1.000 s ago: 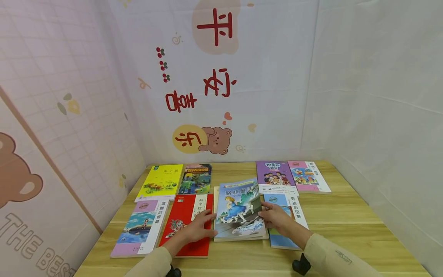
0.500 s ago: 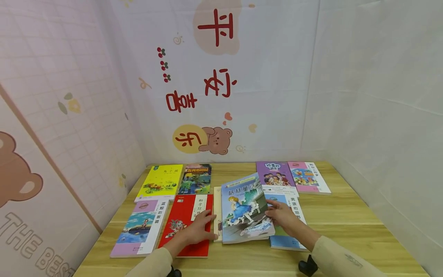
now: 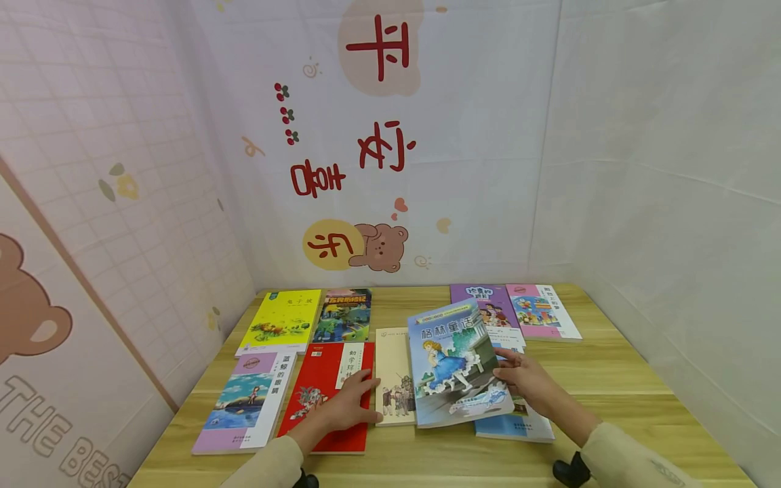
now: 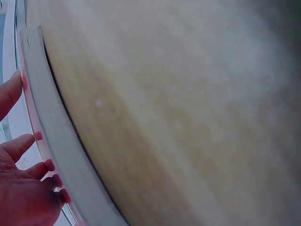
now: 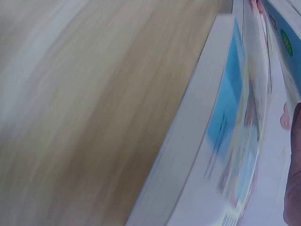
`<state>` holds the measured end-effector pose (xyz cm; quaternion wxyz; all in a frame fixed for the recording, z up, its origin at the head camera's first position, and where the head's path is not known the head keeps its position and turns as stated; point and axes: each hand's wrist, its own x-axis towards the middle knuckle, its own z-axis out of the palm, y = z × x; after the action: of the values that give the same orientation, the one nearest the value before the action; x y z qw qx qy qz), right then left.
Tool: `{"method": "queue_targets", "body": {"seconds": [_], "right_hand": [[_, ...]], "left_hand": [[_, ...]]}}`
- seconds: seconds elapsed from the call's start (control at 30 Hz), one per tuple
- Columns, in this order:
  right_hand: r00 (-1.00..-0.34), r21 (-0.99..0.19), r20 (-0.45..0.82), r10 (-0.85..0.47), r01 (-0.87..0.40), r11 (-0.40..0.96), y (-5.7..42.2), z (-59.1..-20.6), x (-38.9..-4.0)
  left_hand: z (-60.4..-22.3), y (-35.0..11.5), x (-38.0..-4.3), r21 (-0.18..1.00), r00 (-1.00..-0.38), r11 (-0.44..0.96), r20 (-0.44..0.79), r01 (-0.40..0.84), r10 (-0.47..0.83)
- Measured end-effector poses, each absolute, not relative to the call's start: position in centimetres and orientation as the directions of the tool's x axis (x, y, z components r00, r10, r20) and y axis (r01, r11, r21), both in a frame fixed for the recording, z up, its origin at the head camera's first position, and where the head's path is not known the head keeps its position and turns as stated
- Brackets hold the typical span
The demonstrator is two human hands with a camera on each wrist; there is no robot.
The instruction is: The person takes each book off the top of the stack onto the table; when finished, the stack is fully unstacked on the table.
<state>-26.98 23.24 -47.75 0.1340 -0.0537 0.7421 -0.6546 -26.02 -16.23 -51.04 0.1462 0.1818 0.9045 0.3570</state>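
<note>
In the head view my right hand point(image 3: 533, 385) grips the right edge of a blue storybook point(image 3: 454, 366), whose cover shows a girl in a blue dress. The storybook is tilted and partly covers a cream book point(image 3: 393, 373) and a blue-and-white book point(image 3: 518, 427). My left hand point(image 3: 348, 407) rests on a red book point(image 3: 317, 379), fingers spread, its thumb and fingertips by the cream book's left edge. In the left wrist view the left hand's fingertips point(image 4: 49, 165) touch a book. Only a sliver of the right hand point(image 5: 294, 169) shows in the right wrist view.
On the wooden table point(image 3: 622, 407) lie a yellow book point(image 3: 281, 322), a dark illustrated book point(image 3: 343, 317), a lilac book point(image 3: 241, 407), a purple book point(image 3: 485, 312) and a pink-and-white book point(image 3: 543, 312). White cloth walls point(image 3: 671, 203) enclose the back and sides.
The right hand has drawn the blue storybook rightward and raised it off the cream book, which now shows over much more of its cover. The left hand has stayed almost still.
</note>
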Motion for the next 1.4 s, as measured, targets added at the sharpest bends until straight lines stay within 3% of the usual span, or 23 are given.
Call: {"method": "queue_targets", "body": {"seconds": [0.27, 0.7, 1.4], "right_hand": [[-0.962, -0.982, -0.133, -0.24, 0.095, 0.164, 26.8, -47.6, -26.5], [-0.955, -0.991, -0.127, -0.269, 0.109, 0.081, 32.6, -47.8, -25.9], [-0.949, -0.986, -0.135, -0.285, 0.102, 0.129, 41.5, -49.3, -24.3]], "left_hand": [[-50.8, -16.2, -26.1, 0.703, -0.886, 0.675, -0.142, 0.223, 0.441], [-50.7, -16.0, -25.9, 0.713, -0.887, 0.669, -0.15, 0.209, 0.437], [-50.5, -16.3, -25.8, 0.709, -0.889, 0.675, -0.153, 0.206, 0.432]]}}
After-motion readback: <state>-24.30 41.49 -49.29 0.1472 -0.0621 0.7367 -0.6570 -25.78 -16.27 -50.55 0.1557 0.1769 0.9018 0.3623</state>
